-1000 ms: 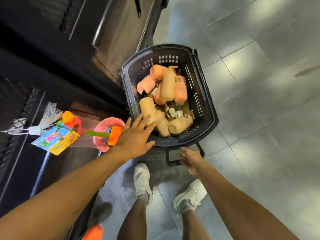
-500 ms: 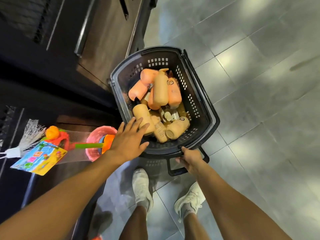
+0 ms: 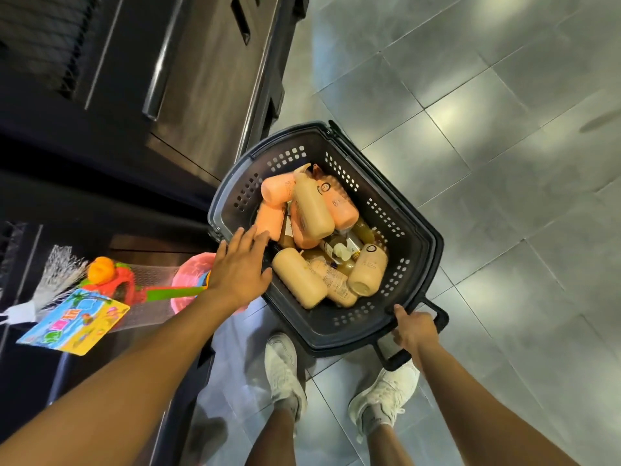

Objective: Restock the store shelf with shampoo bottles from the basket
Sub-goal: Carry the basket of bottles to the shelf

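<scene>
The grey tiled floor (image 3: 504, 163) fills the right side, and a dark shelf (image 3: 201, 79) runs down the left. No shampoo shows on the part of it in view. Between them sits the black basket (image 3: 386, 216), skewed to the shelf front. Whether its base rests fully on the floor I cannot tell.

All the stock is in the basket: a loose heap of bottles (image 3: 312, 210), tan and orange, lying on their sides and crossed over each other, with smaller ones buried under them. Nothing has reached the shelf, so I judge the restocking to be at its start.

A netted toy pack (image 3: 111, 287) hangs off the shelf just beside the left forearm.

The left hand (image 3: 240, 267) is spread flat and empty over the near-left rim, its fingertips close to an orange bottle and just beside the nearest tan bottle (image 3: 299, 280). The right hand (image 3: 415, 329) has its fingers curled round the handle (image 3: 396, 363) at the near-right corner.

The risks as I see them:
- Lifting a low bottle may roll the ones lying across it.
- A smooth, round bottle may slip from a one-handed grasp.
- Held at one corner only, the basket may swing or tip.
- The left arm may knock the toy pack on its way back to the shelf.
</scene>
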Available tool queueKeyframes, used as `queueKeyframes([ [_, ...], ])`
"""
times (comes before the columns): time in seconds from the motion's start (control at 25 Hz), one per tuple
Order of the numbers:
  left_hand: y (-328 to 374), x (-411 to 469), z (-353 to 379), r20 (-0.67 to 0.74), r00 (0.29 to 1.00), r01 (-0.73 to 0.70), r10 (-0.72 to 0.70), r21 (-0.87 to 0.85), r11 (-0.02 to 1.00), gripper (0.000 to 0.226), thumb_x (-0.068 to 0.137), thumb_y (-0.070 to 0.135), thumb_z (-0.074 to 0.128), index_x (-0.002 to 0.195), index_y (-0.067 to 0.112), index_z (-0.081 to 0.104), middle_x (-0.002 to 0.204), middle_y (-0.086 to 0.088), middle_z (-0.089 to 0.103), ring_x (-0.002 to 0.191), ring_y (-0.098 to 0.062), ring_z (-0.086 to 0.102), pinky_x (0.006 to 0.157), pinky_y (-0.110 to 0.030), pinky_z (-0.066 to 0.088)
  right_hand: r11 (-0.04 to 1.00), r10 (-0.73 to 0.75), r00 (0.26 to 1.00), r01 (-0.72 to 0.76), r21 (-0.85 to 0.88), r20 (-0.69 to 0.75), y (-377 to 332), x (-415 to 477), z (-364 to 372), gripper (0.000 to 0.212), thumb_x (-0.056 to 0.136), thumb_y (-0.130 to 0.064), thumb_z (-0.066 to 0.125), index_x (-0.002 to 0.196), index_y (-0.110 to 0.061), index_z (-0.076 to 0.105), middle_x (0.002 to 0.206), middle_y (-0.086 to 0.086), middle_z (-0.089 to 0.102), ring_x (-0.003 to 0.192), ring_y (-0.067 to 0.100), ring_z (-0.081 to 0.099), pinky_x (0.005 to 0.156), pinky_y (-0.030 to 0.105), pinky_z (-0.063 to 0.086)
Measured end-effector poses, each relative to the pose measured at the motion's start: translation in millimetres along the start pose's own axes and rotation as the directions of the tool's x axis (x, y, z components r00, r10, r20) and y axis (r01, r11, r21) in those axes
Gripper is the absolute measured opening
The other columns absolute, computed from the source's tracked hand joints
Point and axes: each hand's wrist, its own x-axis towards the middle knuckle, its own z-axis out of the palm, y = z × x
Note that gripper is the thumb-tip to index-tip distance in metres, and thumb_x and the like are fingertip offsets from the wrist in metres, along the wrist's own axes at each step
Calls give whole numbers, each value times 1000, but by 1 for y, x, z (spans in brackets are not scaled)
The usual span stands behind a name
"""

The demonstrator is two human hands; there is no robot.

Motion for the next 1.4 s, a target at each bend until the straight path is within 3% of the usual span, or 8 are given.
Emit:
queueKeyframes([
  [0.08,-1,3,5,16,1000,14,-14,6,1000,82,98,43,58,163,22,13,173,-7,9,160,-31,4,128,-56,14,997,-79,997,78,-28,-19,9,-1,2,48,83,-47,81,106,-11,57,101,16,68,90,34,67,87,52,59],
  [0.24,-3,3,10,24,999,37,-37,1,999,84,99,42,58,164,21,10,173,-7,8,160,-30,3,129,-54,13,984,-165,986,165,-71,2,16,2,1,44,84,-35,82,111,-16,53,120,12,66,106,37,65,88,53,59],
  [0.4,-13,12,9,14,993,119,-119,-23,993,88,99,41,59,165,16,6,173,-14,4,160,-32,4,129,-50,12,962,-240,970,244,-121,49,3,14,-32,35,93,-23,74,119,-9,55,115,5,64,92,26,64,58,27,56],
  [0.64,-18,33,11,52,952,305,-302,-261,916,95,97,35,65,164,3,5,171,-21,10,158,-38,13,127,-47,19,964,-229,960,247,-102,162,-14,50,-105,34,90,-13,76,120,-7,61,112,14,71,98,35,71,76,57,62],
  [0.84,9,38,38,252,923,372,-291,-386,844,54,104,35,57,147,4,44,145,-25,55,132,-43,54,108,-44,45,955,-251,963,264,-137,103,-3,71,-174,35,89,-19,77,117,-1,64,108,15,73,97,34,72,85,53,61],
  [1.04,52,13,95,292,914,399,-280,-535,745,33,109,28,43,127,2,52,125,-29,63,115,-45,62,93,-42,49,958,-253,967,256,-130,40,-7,77,-208,56,84,-44,80,125,-8,64,110,11,72,97,31,70,84,42,60],
  [1.2,49,5,117,420,861,501,-287,-604,620,59,88,58,43,129,17,53,118,-20,68,101,-40,68,87,-55,60,974,-218,975,220,-45,44,-6,86,-218,58,93,-59,63,123,-9,65,106,8,73,97,29,70,93,47,57],
  [1.4,61,6,99,432,828,559,-358,-580,593,79,92,80,40,140,18,52,125,-17,68,110,-41,68,91,-58,60,959,-250,965,258,-114,78,-13,87,-219,44,101,-54,51,108,-13,62,93,4,70,89,25,68,85,41,56],
])
